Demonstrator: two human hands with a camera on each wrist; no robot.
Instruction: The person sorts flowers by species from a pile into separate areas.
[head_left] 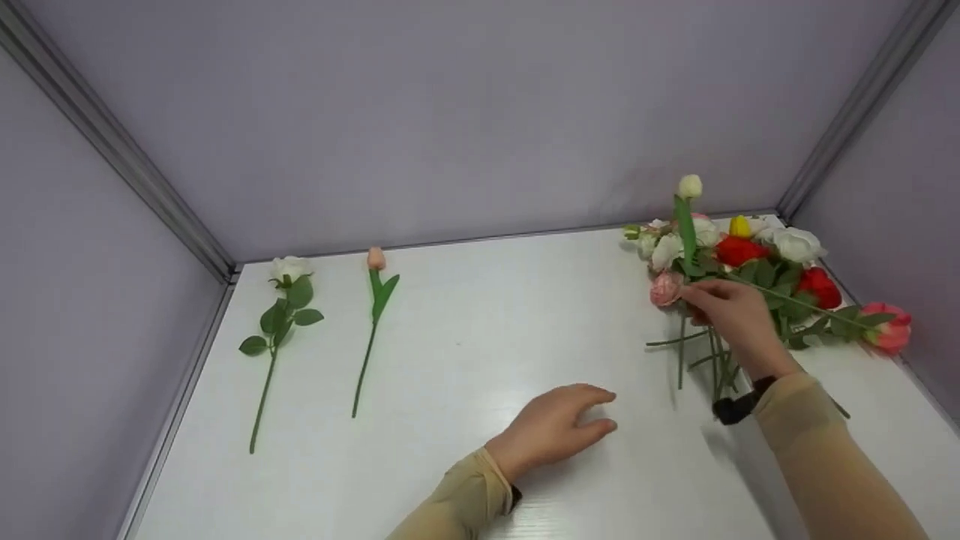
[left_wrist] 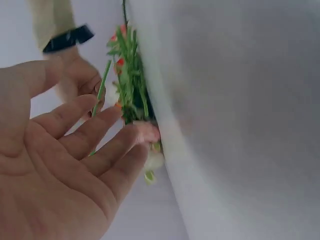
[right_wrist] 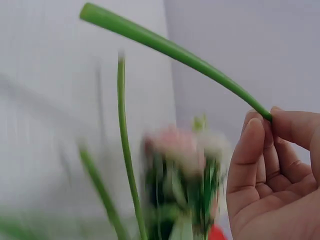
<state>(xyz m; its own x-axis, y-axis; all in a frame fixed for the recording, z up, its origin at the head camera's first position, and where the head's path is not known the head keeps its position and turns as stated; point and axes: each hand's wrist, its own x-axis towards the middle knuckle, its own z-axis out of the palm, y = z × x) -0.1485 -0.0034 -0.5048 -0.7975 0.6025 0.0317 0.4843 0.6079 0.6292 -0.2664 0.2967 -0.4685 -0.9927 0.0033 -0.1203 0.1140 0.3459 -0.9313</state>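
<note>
The right hand (head_left: 731, 319) pinches the green stem of a white tulip (head_left: 690, 187), held upright in front of the flower pile. In the right wrist view the stem (right_wrist: 175, 51) runs out from between thumb and fingertips (right_wrist: 270, 119). Behind and beside it lies a pile of flowers, with a pink bloom (head_left: 665, 289), red blooms (head_left: 739, 250) and a white bloom (head_left: 796, 245). The left hand (head_left: 553, 426) is over the table's middle front, fingers apart and holding nothing; in the left wrist view its palm (left_wrist: 60, 175) shows.
On the left of the white table (head_left: 480, 322) lie a white rose (head_left: 291, 268) and a peach tulip (head_left: 376, 259), side by side, stems toward the front. A pink-red flower (head_left: 887, 328) reaches past the pile at the right edge. Grey panels (head_left: 465, 112) stand around the table.
</note>
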